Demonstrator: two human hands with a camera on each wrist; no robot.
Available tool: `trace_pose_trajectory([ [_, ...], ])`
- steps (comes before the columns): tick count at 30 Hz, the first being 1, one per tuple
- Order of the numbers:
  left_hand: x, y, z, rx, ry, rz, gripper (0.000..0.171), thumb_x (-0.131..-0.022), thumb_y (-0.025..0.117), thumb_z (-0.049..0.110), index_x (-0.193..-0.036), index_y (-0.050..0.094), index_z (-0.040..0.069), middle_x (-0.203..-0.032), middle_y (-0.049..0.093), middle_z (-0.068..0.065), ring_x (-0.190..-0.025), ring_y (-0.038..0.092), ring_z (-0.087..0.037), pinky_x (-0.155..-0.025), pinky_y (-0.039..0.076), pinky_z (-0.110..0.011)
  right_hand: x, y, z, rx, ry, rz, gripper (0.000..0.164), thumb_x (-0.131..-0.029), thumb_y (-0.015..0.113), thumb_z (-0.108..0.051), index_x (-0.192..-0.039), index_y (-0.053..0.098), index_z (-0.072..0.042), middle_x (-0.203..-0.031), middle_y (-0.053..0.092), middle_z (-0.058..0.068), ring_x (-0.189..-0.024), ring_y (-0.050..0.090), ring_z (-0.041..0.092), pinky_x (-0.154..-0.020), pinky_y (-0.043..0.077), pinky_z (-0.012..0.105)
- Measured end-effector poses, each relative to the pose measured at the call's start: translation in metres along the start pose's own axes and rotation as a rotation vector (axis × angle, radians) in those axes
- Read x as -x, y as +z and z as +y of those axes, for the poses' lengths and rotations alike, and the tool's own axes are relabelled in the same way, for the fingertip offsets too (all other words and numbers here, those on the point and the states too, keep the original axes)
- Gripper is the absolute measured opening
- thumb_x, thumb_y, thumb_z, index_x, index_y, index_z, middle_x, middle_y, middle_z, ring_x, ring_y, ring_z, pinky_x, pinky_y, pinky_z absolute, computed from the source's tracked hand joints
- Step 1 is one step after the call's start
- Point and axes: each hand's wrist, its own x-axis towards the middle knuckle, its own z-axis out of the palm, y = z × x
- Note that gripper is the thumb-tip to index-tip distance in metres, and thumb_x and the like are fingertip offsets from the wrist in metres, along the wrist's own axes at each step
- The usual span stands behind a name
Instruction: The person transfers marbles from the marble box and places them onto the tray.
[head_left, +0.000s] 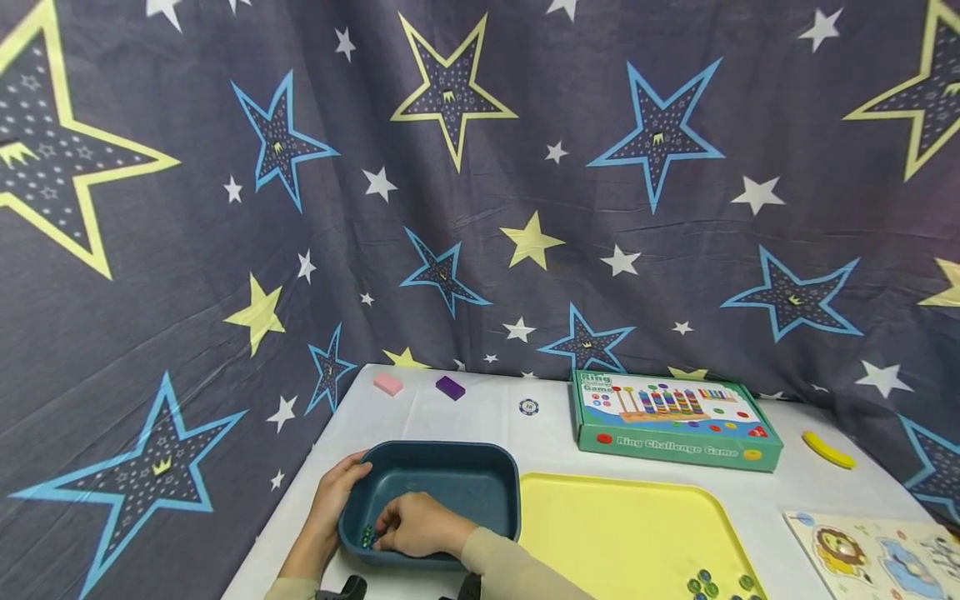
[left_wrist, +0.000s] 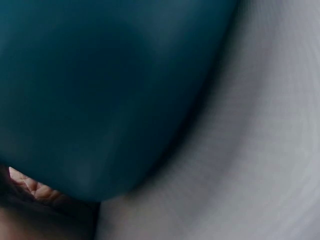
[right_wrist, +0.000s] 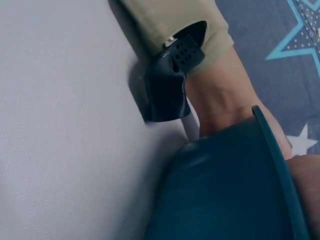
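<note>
A dark teal tub (head_left: 465,450) stands on the white table. My left hand (head_left: 335,492) grips the tub's left side, its fingers bent at the rim. Inside the tub, my right hand (head_left: 420,525) reaches to the front left corner with bent fingers. Its fingertips touch a small cluster of green and blue glass marbles (head_left: 367,535); whether one is pinched between them is hidden. The left wrist view is filled mostly by the tub's outer wall (left_wrist: 110,100). In the right wrist view, the tub wall (right_wrist: 225,185) covers the fingers of the right hand.
A yellow tray (head_left: 615,525) sits right of the tub, with several glass marbles (head_left: 703,586) in its front right corner. Behind lie a green game box (head_left: 675,446), a poker chip (head_left: 528,407), a purple block (head_left: 450,387) and a pink block (head_left: 387,383). A yellow banana-shaped piece (head_left: 828,450) and animal puzzle board (head_left: 870,554) lie right.
</note>
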Motion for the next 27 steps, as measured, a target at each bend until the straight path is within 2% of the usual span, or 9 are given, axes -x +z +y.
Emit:
trace_pose_trajectory([
  [7,-0.0005,0.0002,0.0012,-0.002,-0.008,0.001,0.039,-0.088,0.055,0.023,-0.121,0.055,0.001,-0.117,0.058,-0.009,-0.103,0.051,-0.019,-0.081,0.042,-0.027,-0.0038,0.002,-0.0061,0.053,-0.023,-0.033,0.011,-0.078,0.068,-0.011,-0.087,0.072,-0.007,-0.073,0.065,-0.009,-0.062,0.052,-0.002,-0.062,0.043,0.015],
  [13,0.0005,0.0003,0.0017,0.016,-0.006,0.003,0.038,-0.088,0.055,0.022,-0.12,0.055,0.001,-0.116,0.058,-0.01,-0.099,0.053,-0.019,-0.079,0.043,-0.027,-0.0053,0.0043,-0.0056,0.017,0.009,-0.046,0.01,-0.076,0.064,-0.002,-0.081,0.072,-0.007,-0.069,0.065,-0.006,-0.061,0.052,-0.001,-0.06,0.043,0.016],
  [19,0.0015,0.0009,0.0018,0.021,-0.001,0.002,0.038,-0.087,0.056,0.021,-0.119,0.055,0.0,-0.113,0.059,-0.011,-0.096,0.054,-0.019,-0.077,0.044,-0.027,-0.0062,0.0054,-0.0029,0.02,0.003,-0.042,0.012,-0.074,0.065,0.0,-0.078,0.072,-0.008,-0.068,0.066,-0.007,-0.061,0.052,-0.002,-0.061,0.043,0.015],
  [27,0.0017,0.0015,0.0015,0.017,0.008,-0.004,0.039,-0.087,0.055,0.021,-0.12,0.055,0.0,-0.115,0.058,-0.012,-0.097,0.053,-0.019,-0.078,0.044,-0.026,-0.0062,0.0056,0.0001,-0.056,-0.003,-0.065,0.014,-0.076,0.064,0.002,-0.076,0.071,-0.011,-0.065,0.063,-0.008,-0.058,0.052,0.0,-0.06,0.043,0.015],
])
